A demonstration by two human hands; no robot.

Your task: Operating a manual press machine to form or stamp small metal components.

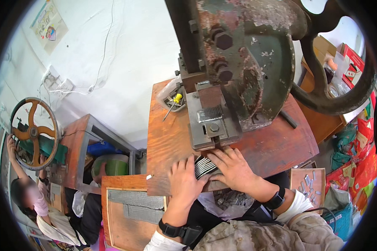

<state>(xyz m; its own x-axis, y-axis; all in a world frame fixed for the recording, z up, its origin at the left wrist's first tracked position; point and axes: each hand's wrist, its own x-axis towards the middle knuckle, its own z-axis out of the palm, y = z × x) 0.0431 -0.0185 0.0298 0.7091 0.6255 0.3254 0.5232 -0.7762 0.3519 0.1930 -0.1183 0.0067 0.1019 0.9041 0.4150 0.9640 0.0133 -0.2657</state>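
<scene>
My left hand (184, 179) and my right hand (234, 167) press from either side on a row of thin flat metal pieces (204, 166) standing on edge at the near edge of a worn wooden table (167, 138). The stack sits just in front of the base of a large rusty green press machine (243, 71). A grooved steel die block (209, 113) lies on the press bed above the stack. Both wrists wear black bands.
A yellow-handled screwdriver (174, 104) lies in a small tray at the table's left. The press flywheel (335, 92) curves at right. Below are a wooden tray of metal pieces (308, 184), a clear bag of parts (228, 201), and a board with stacked strips (134, 205). Another person (33, 196) works a second press at far left.
</scene>
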